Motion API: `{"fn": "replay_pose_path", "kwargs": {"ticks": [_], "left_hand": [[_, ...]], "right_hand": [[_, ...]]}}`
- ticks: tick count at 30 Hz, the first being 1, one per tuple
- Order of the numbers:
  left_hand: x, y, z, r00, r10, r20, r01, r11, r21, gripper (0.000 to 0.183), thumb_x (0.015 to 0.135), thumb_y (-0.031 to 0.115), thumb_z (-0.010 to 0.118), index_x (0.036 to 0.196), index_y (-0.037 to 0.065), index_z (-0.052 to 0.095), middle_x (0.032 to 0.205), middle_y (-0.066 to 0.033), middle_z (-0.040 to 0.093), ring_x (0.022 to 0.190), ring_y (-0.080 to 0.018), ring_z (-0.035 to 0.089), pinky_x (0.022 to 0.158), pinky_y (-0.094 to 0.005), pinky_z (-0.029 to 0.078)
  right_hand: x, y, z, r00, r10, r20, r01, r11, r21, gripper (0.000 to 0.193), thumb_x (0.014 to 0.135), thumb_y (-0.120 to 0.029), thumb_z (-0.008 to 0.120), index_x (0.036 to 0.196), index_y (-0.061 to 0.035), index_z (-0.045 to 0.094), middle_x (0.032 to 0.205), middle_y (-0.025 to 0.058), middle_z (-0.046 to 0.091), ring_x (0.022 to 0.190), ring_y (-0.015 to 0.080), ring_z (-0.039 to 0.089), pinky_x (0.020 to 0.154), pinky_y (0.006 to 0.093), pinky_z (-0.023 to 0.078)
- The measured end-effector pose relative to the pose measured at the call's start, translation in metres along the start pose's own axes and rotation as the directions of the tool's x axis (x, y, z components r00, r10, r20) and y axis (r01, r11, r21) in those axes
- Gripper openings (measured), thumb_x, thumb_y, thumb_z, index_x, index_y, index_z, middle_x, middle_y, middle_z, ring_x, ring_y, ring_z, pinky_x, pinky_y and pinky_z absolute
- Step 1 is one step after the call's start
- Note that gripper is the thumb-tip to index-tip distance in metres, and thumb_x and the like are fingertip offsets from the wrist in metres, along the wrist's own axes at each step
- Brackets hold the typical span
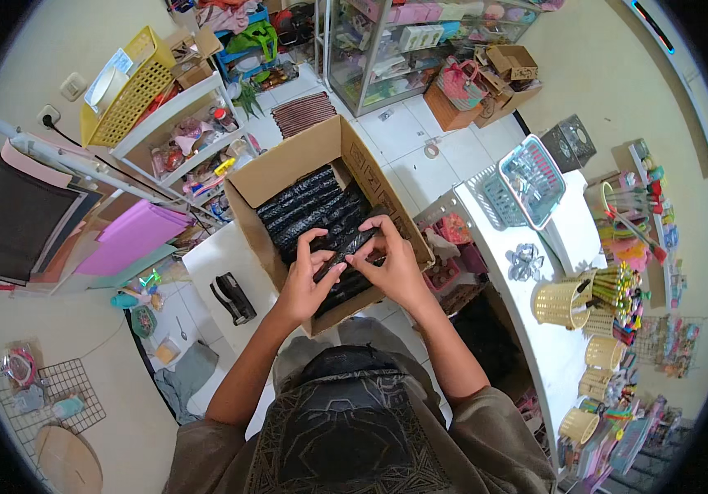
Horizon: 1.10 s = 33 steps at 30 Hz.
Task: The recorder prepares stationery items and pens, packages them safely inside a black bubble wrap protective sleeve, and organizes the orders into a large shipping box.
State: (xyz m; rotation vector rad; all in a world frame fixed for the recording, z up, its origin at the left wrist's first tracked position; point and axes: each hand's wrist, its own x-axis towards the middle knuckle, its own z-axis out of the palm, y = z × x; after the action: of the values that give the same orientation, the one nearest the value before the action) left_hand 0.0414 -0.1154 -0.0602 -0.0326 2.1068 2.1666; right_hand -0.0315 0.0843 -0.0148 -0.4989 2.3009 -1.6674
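Over an open cardboard box (275, 163), my two hands hold one black plastic-wrapped roll (349, 250) by its ends. My left hand (305, 280) pinches the lower left end between thumb and fingers. At the upper right end, my right hand (391, 262) grips with thumb and curled fingers. Beneath lie several more black wrapped rolls (304, 202), side by side in the box. What is inside the wrapping cannot be seen. My hands cover part of the rolls at the near right of the box.
A black stapler-like tool (233, 298) lies on the white table (205, 262) left of the box. To the right, a white counter (535, 329) carries a grey-blue basket (527, 185) and several cream baskets (562, 305). Shelves (185, 156) stand at the left, a glass cabinet (370, 58) behind.
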Motion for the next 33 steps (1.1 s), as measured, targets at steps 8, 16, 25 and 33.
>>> {"fn": "replay_pose_path", "kwargs": {"ticks": [8, 16, 25, 33], "left_hand": [[0.028, -0.006, 0.014, 0.997, -0.065, -0.043, 0.059, 0.988, -0.142, 0.065, 0.112, 0.0, 0.065, 0.161, 0.007, 0.024, 0.117, -0.0147, 0.074, 0.104, -0.0143, 0.068, 0.09, -0.0313, 0.058], [0.028, -0.018, 0.002, 0.974, -0.212, -0.084, 0.176, 0.932, -0.316, 0.062, 0.113, 0.006, 0.066, 0.16, 0.014, 0.026, 0.108, -0.0125, 0.075, 0.087, -0.0125, 0.066, 0.076, -0.0295, 0.055], [0.025, -0.008, -0.012, 0.936, -0.351, 0.005, 0.332, 0.88, -0.339, 0.057, 0.114, 0.011, 0.067, 0.159, 0.013, 0.032, 0.106, -0.0108, 0.076, 0.084, -0.0116, 0.066, 0.075, -0.0295, 0.054], [0.044, -0.011, -0.018, 0.956, -0.289, 0.047, 0.291, 0.923, -0.25, 0.039, 0.114, 0.016, 0.069, 0.148, 0.008, 0.05, 0.109, -0.0069, 0.079, 0.083, -0.0097, 0.068, 0.075, -0.0262, 0.054]], "right_hand": [[0.026, 0.018, -0.018, 0.998, 0.069, -0.009, -0.069, 0.997, -0.027, 0.05, 0.091, -0.005, 0.09, 0.124, -0.0035, 0.052, 0.079, 0.0139, 0.077, 0.071, 0.0182, 0.076, 0.065, 0.0337, 0.056], [0.034, 0.033, -0.006, 0.996, -0.027, -0.083, 0.02, 0.996, -0.082, 0.05, 0.087, -0.009, 0.095, 0.111, -0.0035, 0.053, 0.07, 0.0084, 0.067, 0.064, 0.0143, 0.066, 0.063, 0.0298, 0.052], [0.025, 0.033, -0.019, 0.919, -0.361, 0.157, 0.38, 0.919, -0.11, 0.062, 0.092, -0.005, 0.084, 0.151, -0.0107, 0.068, 0.08, 0.0128, 0.07, 0.068, 0.0238, 0.068, 0.071, 0.0361, 0.058], [0.039, 0.031, -0.019, 0.935, -0.055, 0.35, 0.209, 0.884, -0.418, 0.074, 0.096, -0.011, 0.078, 0.165, -0.0173, 0.052, 0.068, 0.016, 0.07, 0.068, 0.0351, 0.077, 0.067, 0.0504, 0.061]]}}
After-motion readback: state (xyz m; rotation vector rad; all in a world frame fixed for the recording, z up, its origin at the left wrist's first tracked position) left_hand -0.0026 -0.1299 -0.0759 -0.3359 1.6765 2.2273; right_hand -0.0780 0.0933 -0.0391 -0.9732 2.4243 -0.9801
